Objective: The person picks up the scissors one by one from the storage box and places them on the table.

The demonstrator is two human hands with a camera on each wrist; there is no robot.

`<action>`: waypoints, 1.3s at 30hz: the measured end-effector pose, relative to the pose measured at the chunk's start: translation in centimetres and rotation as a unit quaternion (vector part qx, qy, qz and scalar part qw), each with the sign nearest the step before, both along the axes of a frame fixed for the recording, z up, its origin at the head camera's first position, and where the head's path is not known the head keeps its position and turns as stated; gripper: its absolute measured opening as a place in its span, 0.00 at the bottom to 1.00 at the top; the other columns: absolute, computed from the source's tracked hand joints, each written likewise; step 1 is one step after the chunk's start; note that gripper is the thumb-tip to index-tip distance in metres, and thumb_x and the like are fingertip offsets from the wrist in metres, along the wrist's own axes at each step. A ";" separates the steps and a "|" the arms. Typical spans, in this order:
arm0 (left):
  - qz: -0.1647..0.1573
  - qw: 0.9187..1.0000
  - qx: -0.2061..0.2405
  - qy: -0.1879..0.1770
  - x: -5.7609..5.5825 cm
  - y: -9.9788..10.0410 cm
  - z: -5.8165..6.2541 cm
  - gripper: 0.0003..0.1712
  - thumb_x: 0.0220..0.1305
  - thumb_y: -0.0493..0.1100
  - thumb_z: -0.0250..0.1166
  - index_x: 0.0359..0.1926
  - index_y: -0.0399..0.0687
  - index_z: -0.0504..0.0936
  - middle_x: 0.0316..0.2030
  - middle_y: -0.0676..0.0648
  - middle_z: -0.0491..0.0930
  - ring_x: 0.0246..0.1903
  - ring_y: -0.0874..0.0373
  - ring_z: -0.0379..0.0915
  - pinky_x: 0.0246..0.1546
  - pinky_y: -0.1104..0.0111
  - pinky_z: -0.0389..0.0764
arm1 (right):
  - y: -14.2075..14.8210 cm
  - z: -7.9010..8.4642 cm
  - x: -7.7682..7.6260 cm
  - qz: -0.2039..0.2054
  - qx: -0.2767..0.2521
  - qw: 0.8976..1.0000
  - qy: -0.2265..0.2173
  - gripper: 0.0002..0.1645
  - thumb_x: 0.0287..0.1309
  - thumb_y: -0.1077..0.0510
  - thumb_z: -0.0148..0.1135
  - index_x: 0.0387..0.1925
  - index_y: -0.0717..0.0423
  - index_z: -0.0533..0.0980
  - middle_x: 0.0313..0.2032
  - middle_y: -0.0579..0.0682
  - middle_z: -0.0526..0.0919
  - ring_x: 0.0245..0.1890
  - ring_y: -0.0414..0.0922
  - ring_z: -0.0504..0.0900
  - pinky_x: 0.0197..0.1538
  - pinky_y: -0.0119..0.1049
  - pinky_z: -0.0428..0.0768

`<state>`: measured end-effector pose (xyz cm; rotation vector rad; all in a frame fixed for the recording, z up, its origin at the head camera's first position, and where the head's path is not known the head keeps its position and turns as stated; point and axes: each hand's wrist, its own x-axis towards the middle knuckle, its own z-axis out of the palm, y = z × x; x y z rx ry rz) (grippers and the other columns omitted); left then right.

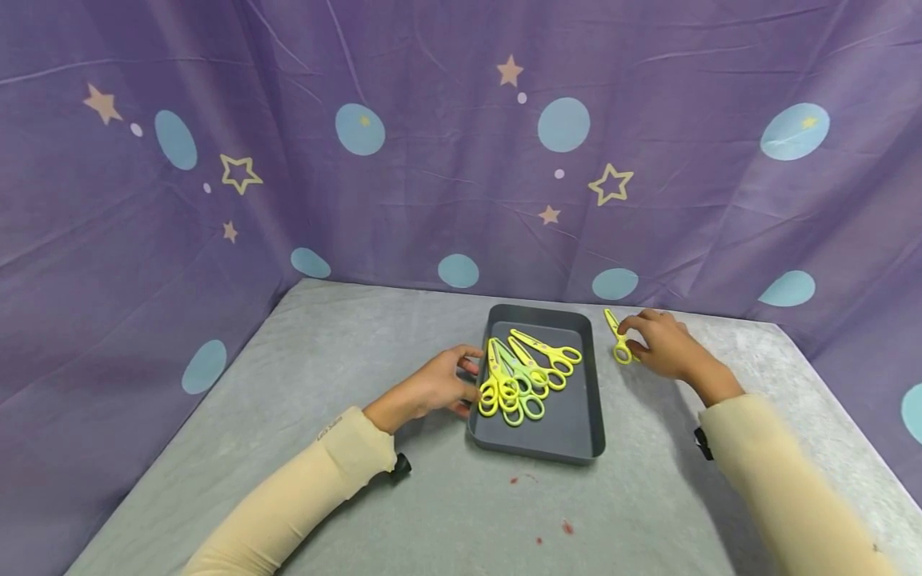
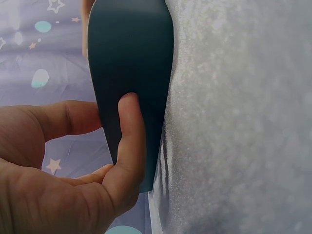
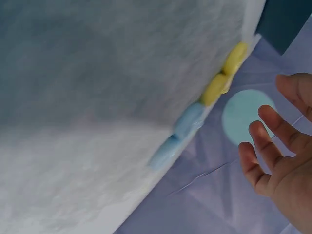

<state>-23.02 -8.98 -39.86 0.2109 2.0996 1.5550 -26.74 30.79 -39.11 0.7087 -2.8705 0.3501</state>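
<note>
At the left wall of the dark grey tray (image 1: 535, 450), my left hand (image 1: 441, 382) has its fingertips on the rim. One finger (image 2: 130, 122) lies along the tray's outer wall in the left wrist view, while others reach the rim, so the hand pinches the wall. Several yellow and pale green scissors (image 1: 542, 342) lie piled inside. Right of the tray, my right hand (image 1: 659, 344) hovers over yellow scissors (image 1: 611, 320), thumb and fingers spread around the handle end. In the right wrist view, pale blue handles (image 3: 178, 131) lie beside the yellow ones.
A grey cloth (image 1: 360, 336) covers the table, with small red marks (image 1: 567, 528) in front of the tray. Purple curtains (image 1: 432, 200) with stars and blue spots hang along the back and sides.
</note>
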 end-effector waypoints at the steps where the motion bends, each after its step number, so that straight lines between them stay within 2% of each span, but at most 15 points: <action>1: 0.000 1.000 0.000 0.000 0.0 0.0 0.0 0.45 0.60 0.25 0.68 0.76 0.44 0.62 0.59 0.37 0.66 0.35 0.47 0.81 0.33 0.54 0.89 | -0.4 0.2 0.1 0.001 0.000 1.000 0.002 0.13 0.61 0.65 0.65 0.48 0.56 0.82 0.48 0.63 0.82 0.48 0.67 0.77 0.42 0.66 0.76; 8: -0.003 1.000 0.003 -0.001 0.1 0.0 0.1 0.45 0.60 0.25 0.67 0.76 0.43 0.62 0.60 0.36 0.66 0.37 0.45 0.82 0.33 0.55 0.89 | -2.5 1.1 0.1 0.016 0.005 1.000 0.002 0.12 0.65 0.62 0.65 0.49 0.54 0.83 0.50 0.60 0.82 0.48 0.64 0.77 0.43 0.63 0.75; 18: -0.003 1.000 0.003 0.000 0.1 0.0 0.2 0.45 0.60 0.25 0.67 0.76 0.43 0.62 0.59 0.36 0.67 0.40 0.42 0.82 0.32 0.55 0.89 | -5.1 1.7 0.3 0.056 0.018 0.998 0.011 0.15 0.64 0.63 0.68 0.52 0.53 0.83 0.50 0.58 0.81 0.45 0.59 0.76 0.45 0.59 0.76; 27: -0.002 1.000 0.008 -0.003 0.1 0.0 0.2 0.44 0.60 0.25 0.66 0.76 0.42 0.61 0.60 0.36 0.66 0.36 0.46 0.82 0.32 0.55 0.89 | -7.0 1.8 0.2 0.094 0.025 0.995 0.018 0.17 0.64 0.62 0.69 0.54 0.52 0.82 0.51 0.55 0.81 0.47 0.56 0.75 0.46 0.55 0.75; 34: -0.002 1.000 0.010 -0.005 0.2 0.0 0.3 0.44 0.61 0.25 0.66 0.76 0.42 0.61 0.60 0.35 0.66 0.36 0.45 0.82 0.32 0.54 0.89 | -8.2 1.3 -0.3 0.127 0.031 0.991 0.026 0.18 0.64 0.59 0.71 0.54 0.51 0.82 0.50 0.54 0.81 0.50 0.56 0.76 0.51 0.57 0.76; 39: -0.001 1.000 0.007 -0.005 0.1 0.0 0.4 0.44 0.61 0.25 0.66 0.76 0.43 0.61 0.60 0.36 0.66 0.35 0.47 0.82 0.32 0.55 0.89 | -9.0 1.3 -0.6 0.142 0.037 0.989 0.018 0.17 0.64 0.60 0.69 0.54 0.51 0.83 0.50 0.54 0.81 0.47 0.55 0.76 0.48 0.55 0.77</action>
